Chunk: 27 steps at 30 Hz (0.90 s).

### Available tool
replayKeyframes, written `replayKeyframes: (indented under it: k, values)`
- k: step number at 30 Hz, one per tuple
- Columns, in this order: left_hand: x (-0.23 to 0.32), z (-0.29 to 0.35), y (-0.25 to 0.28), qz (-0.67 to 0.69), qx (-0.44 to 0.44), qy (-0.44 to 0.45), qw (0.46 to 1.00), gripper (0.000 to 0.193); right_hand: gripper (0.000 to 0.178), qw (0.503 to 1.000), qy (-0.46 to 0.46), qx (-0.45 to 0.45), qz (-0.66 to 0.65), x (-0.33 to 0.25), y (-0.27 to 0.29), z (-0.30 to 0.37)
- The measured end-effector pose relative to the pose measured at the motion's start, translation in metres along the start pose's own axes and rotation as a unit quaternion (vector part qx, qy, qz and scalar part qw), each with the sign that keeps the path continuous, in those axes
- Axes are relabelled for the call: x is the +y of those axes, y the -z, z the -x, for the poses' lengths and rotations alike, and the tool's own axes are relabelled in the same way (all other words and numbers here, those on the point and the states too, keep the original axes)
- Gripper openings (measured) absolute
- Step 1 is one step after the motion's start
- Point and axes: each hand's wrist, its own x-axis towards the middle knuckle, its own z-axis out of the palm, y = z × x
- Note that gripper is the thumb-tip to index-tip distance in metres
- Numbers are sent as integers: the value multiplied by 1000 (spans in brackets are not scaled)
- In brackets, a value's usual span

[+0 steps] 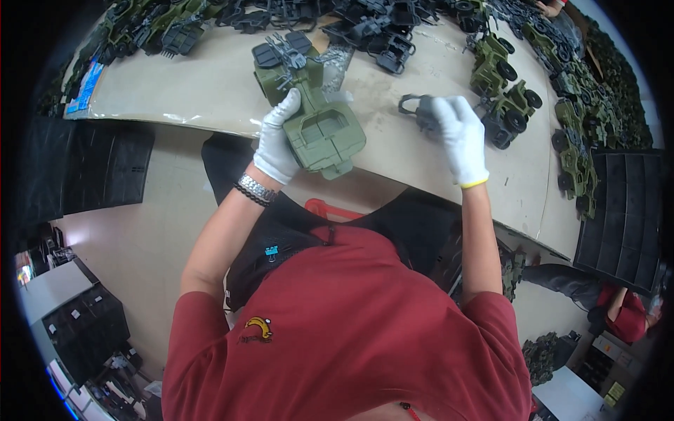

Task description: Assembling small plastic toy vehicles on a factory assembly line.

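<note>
Both hands wear white gloves. My left hand (277,137) grips an olive-green toy vehicle body (324,132) held tilted over the edge of the work table (210,91); dark grey parts sit at the body's far end. My right hand (460,137) is closed on a small dark grey plastic part (415,110) just above the table, to the right of the green body. A metal bracelet and a dark band circle my left wrist.
Finished green toy trucks with black wheels (507,98) stand in rows at the right. A heap of dark grey plastic parts (365,28) lies at the table's far side. Black trays (621,210) flank the table. Another person in red (625,312) is at lower right.
</note>
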Motion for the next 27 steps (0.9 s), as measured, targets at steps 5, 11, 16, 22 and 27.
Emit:
replayKeyframes:
  k: [5,11,16,22,27]
  values:
    - [-8,-5,-21,-50,57,10,997,52,43,984,30,110,139,42,19,-3]
    - [-32,-14,-52,-223,126,-83,963,44,59,916,71,124,375,6,26,23]
    - [-36,-21,-69,-297,135,-122,937,31,70,903,244,12,353,42,12,7]
    - [-40,-19,-84,-341,156,-155,914,30,60,961,271,-26,-56,-10,21,35]
    - [-44,-19,-94,-337,136,-172,916,29,60,955,278,-60,-82,-20,11,46]
